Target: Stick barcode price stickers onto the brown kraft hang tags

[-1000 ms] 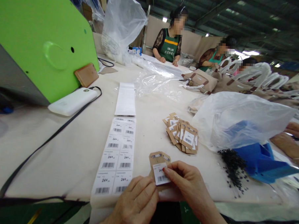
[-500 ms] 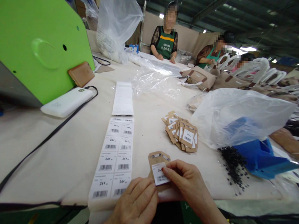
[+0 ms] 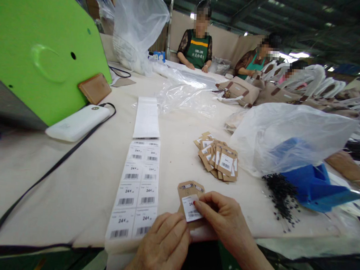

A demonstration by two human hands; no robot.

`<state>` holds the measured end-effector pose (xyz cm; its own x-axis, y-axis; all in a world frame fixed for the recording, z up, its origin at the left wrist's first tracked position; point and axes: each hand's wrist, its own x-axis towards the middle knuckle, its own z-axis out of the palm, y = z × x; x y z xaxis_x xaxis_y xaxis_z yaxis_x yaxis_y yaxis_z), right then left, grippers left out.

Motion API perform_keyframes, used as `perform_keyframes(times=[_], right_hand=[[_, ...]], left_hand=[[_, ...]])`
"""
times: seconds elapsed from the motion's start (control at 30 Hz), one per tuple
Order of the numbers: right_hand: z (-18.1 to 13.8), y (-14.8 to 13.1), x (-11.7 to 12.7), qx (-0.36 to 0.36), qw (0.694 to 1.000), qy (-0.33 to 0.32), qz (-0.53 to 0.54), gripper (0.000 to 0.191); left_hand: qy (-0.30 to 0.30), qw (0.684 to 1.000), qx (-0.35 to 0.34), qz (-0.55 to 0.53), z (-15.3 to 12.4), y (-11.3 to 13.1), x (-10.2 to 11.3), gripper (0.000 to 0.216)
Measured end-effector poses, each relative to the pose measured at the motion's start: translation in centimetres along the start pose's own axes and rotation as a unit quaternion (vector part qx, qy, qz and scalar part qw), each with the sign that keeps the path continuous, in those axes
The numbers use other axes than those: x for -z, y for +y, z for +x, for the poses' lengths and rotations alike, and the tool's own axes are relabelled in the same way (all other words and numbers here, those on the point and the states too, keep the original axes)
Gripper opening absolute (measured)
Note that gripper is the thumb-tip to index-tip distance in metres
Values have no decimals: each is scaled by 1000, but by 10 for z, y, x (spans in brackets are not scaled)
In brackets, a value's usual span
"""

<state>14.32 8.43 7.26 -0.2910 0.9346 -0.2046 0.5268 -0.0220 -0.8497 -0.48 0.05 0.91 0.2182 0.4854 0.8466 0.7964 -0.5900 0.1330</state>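
Note:
Near the table's front edge lies a brown cardboard hang tag (image 3: pixel 187 190) with a cut-cornered top. A white price sticker (image 3: pixel 190 211) with a barcode covers its middle. My right hand (image 3: pixel 225 218) is closed, thumb and forefinger pinched at the sticker's right edge. My left hand (image 3: pixel 165 242), fingers curled together, grips the tag's lower left side; its fingertips are partly hidden. Left of the tag runs a strip of printed price stickers (image 3: pixel 134 190), its near end close to my left hand. Beyond my right hand sits a pile of stickered hang tags (image 3: pixel 219 156).
At right are black tag strings (image 3: pixel 281 195), a blue bin (image 3: pixel 317 188) and a clear plastic bag (image 3: pixel 287 135). A green machine (image 3: pixel 49 53), white power bank (image 3: pixel 79 122) and black cable stand left. Beige handbags (image 3: pixel 241 90) and co-workers (image 3: pixel 198 44) are farther back.
The whole view has shifted slightly. Both hands keep almost the same hold on the tag and sticker.

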Motion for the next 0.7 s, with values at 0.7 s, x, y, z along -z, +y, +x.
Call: perform_keyframes(times=[0.7], right_hand=[[-4,0,-6,48,990,33,-126,18]], left_hand=[[-77,995,-8,55,7,0,-2,33]])
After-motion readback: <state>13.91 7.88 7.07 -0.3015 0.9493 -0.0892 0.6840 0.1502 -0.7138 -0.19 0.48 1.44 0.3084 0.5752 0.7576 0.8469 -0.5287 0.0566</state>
